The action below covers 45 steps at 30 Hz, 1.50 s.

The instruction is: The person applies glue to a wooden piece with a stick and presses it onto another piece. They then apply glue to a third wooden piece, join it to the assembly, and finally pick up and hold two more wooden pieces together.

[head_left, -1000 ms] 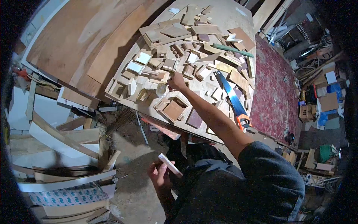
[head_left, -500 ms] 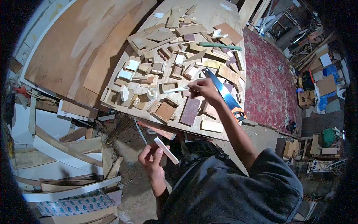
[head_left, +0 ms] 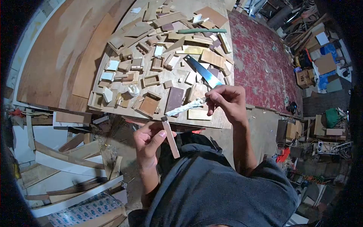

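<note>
My left hand (head_left: 148, 142) is closed around a narrow wooden strip (head_left: 171, 140), held upright and slightly tilted in front of my body. Between the thumb and fingers of my right hand (head_left: 228, 101) is a thin stick coated in white (head_left: 185, 107), lumpy and glue-like on its surface. Its far tip lies right at the dark upper end of the strip. Beyond it on the table stands a small round tub with white in it (head_left: 133, 90). A small open wooden box (head_left: 149, 104) lies close to the tub.
The wooden table (head_left: 124, 111) carries many scraps and small boxes. A handsaw (head_left: 204, 72) lies behind my right hand, near a green strip (head_left: 202, 31). Large plywood sheets (head_left: 56, 49) lean at the left, above stacked offcuts (head_left: 68, 162). Red flooring (head_left: 261, 60) stretches right.
My right hand has come back from near the tub toward my body with the white-coated stick, bringing its tip to the strip. My left hand has risen slightly and turned the strip more upright.
</note>
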### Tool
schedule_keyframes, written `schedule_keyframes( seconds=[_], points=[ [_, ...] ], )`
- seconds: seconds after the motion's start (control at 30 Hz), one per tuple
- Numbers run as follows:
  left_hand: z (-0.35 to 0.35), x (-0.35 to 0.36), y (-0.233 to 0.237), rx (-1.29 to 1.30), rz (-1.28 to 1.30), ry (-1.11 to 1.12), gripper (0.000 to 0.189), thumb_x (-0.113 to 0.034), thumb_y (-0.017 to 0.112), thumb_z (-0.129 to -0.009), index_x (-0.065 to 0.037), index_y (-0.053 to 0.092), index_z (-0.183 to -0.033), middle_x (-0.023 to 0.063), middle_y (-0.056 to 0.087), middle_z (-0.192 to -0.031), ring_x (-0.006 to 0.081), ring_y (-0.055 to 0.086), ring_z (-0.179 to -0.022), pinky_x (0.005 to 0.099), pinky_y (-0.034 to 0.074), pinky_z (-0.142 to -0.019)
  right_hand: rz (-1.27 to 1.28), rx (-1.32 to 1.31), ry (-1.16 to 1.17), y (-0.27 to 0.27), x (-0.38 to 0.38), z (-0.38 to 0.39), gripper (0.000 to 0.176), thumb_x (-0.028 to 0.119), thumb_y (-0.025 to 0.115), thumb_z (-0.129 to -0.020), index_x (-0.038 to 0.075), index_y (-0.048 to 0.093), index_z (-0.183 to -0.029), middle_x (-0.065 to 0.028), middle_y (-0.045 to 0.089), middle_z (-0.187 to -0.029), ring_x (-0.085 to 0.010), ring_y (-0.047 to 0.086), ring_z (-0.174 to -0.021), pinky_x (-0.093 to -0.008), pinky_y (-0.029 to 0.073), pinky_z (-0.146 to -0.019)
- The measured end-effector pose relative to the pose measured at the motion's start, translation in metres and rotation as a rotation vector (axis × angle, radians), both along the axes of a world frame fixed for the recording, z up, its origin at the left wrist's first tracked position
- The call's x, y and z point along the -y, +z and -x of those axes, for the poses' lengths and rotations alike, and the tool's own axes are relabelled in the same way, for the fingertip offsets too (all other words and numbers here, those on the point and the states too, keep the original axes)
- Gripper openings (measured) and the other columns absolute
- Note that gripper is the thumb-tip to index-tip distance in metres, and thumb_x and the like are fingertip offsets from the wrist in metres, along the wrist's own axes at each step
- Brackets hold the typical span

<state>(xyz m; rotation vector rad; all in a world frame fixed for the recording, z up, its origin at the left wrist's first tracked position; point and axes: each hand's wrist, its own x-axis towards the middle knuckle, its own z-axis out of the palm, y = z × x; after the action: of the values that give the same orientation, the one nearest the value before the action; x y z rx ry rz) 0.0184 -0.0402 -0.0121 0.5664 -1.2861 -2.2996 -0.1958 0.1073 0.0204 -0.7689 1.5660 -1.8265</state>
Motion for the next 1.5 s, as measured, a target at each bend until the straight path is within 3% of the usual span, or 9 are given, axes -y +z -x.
schedule_keyframes(
  seconds=[0.13, 0.37, 0.47, 0.83, 1.03, 1.17, 1.3, 1.4, 1.5],
  points=[
    [0.012, -0.011, 0.019, 0.017, 0.028, -0.055, 0.025, -0.009, 0.063, -0.085, 0.009, 0.063, -0.102, 0.0160, 0.069, -0.089, 0.0197, 0.068, -0.078, 0.0304, 0.055, -0.075, 0.055, -0.031, -0.002, 0.008, -0.018, 0.002, 0.014, 0.003, 0.063, -0.090, -0.010, 0.067, -0.088, -0.0136, 0.063, -0.072, -0.0194, 0.065, -0.057, -0.0285, 0.055, -0.048],
    [0.024, -0.021, 0.022, 0.011, -0.021, -0.037, 0.027, -0.010, 0.062, -0.084, 0.010, 0.062, -0.102, 0.0161, 0.069, -0.089, 0.0201, 0.069, -0.079, 0.0309, 0.055, -0.077, 0.080, -0.544, 0.014, 0.022, -0.033, 0.016, 0.008, -0.003, 0.071, -0.080, -0.009, 0.068, -0.085, -0.0133, 0.064, -0.072, -0.0180, 0.066, -0.061, -0.0272, 0.054, -0.050],
    [0.030, -0.026, 0.022, 0.018, -0.003, -0.046, 0.026, -0.009, 0.062, -0.084, 0.011, 0.062, -0.101, 0.0169, 0.069, -0.088, 0.0197, 0.069, -0.078, 0.0303, 0.055, -0.076, 0.080, -0.811, 0.039, 0.026, -0.042, 0.025, 0.013, -0.001, 0.076, -0.074, 0.003, 0.073, -0.086, -0.0084, 0.069, -0.074, -0.0167, 0.067, -0.065, -0.0270, 0.052, -0.057],
    [0.062, -0.058, 0.036, 0.062, 0.161, 0.046, 0.021, -0.007, 0.064, -0.085, 0.011, 0.061, -0.097, 0.0185, 0.070, -0.084, 0.0178, 0.069, -0.075, 0.0267, 0.055, -0.069, 0.065, -0.666, 0.081, 0.014, -0.077, 0.050, 0.008, -0.004, 0.071, -0.077, -0.002, 0.072, -0.085, -0.0096, 0.069, -0.074, -0.0154, 0.066, -0.059, -0.0263, 0.050, -0.051],
    [0.074, -0.076, 0.033, 0.051, 0.204, 0.049, 0.020, -0.005, 0.064, -0.085, 0.011, 0.061, -0.096, 0.0175, 0.070, -0.084, 0.0168, 0.068, -0.077, 0.0257, 0.054, -0.071, 0.221, -0.285, -0.032, -0.001, -0.084, 0.063, 0.005, -0.005, 0.068, -0.082, -0.009, 0.068, -0.086, -0.0134, 0.064, -0.073, -0.0184, 0.067, -0.059, -0.0264, 0.053, -0.050],
    [0.087, -0.089, 0.036, 0.108, 0.216, 0.064, 0.029, -0.010, 0.065, -0.079, 0.012, 0.060, -0.099, 0.0178, 0.068, -0.086, 0.0233, 0.069, -0.075, 0.0329, 0.056, -0.074, 0.159, -0.383, 0.010, -0.006, -0.089, 0.075, 0.004, -0.005, 0.069, -0.080, -0.007, 0.069, -0.084, -0.0132, 0.066, -0.073, -0.0175, 0.066, -0.059, -0.0258, 0.052, -0.050],
    [0.098, -0.097, 0.031, 0.109, 0.202, 0.079, 0.030, -0.011, 0.065, -0.079, 0.012, 0.061, -0.098, 0.0175, 0.068, -0.085, 0.0236, 0.069, -0.075, 0.0330, 0.056, -0.074, 0.149, -0.455, 0.045, -0.010, -0.100, 0.091, 0.004, -0.006, 0.070, -0.078, -0.007, 0.070, -0.081, -0.0138, 0.067, -0.072, -0.0171, 0.067, -0.059, -0.0260, 0.051, -0.049],
    [0.108, -0.103, 0.029, 0.107, 0.186, 0.098, 0.029, -0.011, 0.065, -0.079, 0.011, 0.061, -0.098, 0.0172, 0.068, -0.083, 0.0238, 0.069, -0.075, 0.0328, 0.056, -0.074, 0.180, -0.458, 0.066, -0.011, -0.106, 0.101, 0.004, -0.008, 0.069, -0.078, -0.008, 0.069, -0.082, -0.0149, 0.067, -0.073, -0.0177, 0.066, -0.059, -0.0262, 0.052, -0.050],
    [0.117, -0.106, 0.030, 0.052, 0.193, 0.059, 0.021, -0.006, 0.063, -0.084, 0.011, 0.061, -0.096, 0.0177, 0.070, -0.086, 0.0167, 0.068, -0.079, 0.0246, 0.052, -0.073, 0.228, -0.345, 0.038, -0.010, -0.110, 0.109, 0.006, -0.009, 0.068, -0.079, -0.009, 0.069, -0.084, -0.0156, 0.066, -0.074, -0.0186, 0.066, -0.059, -0.0265, 0.053, -0.051]
  ],
)
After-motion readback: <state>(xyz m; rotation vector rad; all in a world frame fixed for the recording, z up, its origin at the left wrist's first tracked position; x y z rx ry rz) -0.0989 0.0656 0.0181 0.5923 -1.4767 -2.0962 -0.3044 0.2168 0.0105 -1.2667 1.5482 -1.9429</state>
